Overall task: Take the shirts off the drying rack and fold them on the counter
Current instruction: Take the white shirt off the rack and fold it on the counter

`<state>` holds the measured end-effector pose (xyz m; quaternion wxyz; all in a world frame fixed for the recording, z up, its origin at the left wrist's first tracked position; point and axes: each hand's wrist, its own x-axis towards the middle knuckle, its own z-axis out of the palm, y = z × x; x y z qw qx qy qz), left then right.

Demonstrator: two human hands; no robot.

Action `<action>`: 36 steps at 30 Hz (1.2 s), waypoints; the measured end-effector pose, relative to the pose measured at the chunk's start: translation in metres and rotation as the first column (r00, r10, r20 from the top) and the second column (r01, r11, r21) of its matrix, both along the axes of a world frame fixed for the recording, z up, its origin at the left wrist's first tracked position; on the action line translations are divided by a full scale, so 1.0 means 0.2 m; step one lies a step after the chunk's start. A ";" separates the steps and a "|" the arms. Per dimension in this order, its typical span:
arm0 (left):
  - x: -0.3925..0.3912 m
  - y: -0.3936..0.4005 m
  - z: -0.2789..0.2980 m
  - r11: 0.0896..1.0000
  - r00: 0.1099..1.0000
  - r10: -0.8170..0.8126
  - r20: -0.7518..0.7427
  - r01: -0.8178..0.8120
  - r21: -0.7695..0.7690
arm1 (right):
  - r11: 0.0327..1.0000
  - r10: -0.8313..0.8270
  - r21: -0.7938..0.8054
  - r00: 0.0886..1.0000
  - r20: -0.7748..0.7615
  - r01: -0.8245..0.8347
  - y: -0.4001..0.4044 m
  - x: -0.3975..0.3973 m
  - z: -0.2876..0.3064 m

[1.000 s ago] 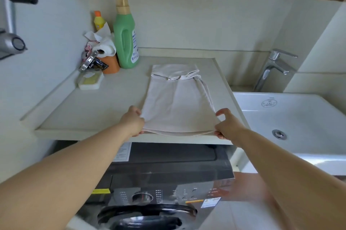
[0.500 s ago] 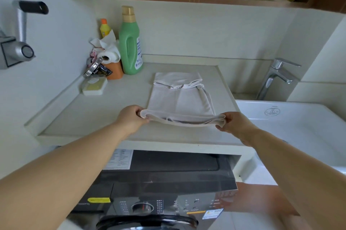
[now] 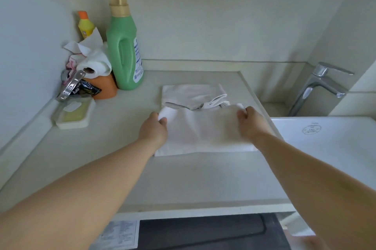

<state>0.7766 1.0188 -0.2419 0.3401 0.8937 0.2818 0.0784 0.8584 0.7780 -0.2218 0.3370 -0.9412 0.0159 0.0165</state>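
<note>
On the pale stone counter point(image 3: 85, 168), the off-white folded shirt point(image 3: 203, 133) lies toward the back right, near the white sink point(image 3: 325, 148). Its lifted edge is motion-blurred and covers the lower layers; the collar end shows behind. Fingertips are mostly hidden in cloth. Both arms reach forward, knuckles up. The left hand point(image 3: 153, 130) pinches the left corner of the fold, the right hand point(image 3: 251, 124) pinches the right corner. Tall green detergent bottle point(image 3: 124, 50) stands back left.

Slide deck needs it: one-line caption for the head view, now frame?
Left hand and right hand grip the shirt, folding its lower half up toward the collar on the counter.
</note>
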 end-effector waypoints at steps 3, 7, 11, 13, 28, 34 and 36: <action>0.04 0.00 -0.07 0.990 0.995 -0.035 -0.094 0.047 0.130 | 0.991 -0.039 -0.127 0.999 0.001 0.039 0.02 0.04 -0.13; 0.06 0.00 -0.07 0.976 0.979 -0.015 -0.205 0.059 0.211 | 0.935 -0.079 -0.349 0.997 -0.021 0.067 0.04 0.07 -0.16; 0.01 0.00 -0.04 0.973 0.958 0.109 -0.265 -0.049 0.224 | 0.900 -0.159 -0.418 0.986 -0.045 0.126 0.01 0.05 -0.14; -0.01 -0.04 -0.02 0.933 0.986 0.100 -0.131 -0.047 0.356 | 0.899 -0.078 -0.422 0.991 0.106 0.116 0.03 0.04 -0.10; -0.08 -0.13 -0.09 0.847 0.808 -0.262 -0.528 0.455 0.276 | 0.823 0.203 -0.479 0.946 -0.254 -0.306 -0.08 -0.03 -0.21; -0.23 -0.16 -0.02 0.642 0.811 -0.449 -0.375 0.585 0.496 | 0.709 0.545 -0.480 0.833 -0.094 -0.517 -0.15 -0.16 -0.09; -0.24 -0.18 -0.02 0.602 0.787 -0.477 -0.392 0.617 0.507 | 0.645 0.616 -0.467 0.773 -0.149 -0.604 -0.15 -0.19 -0.06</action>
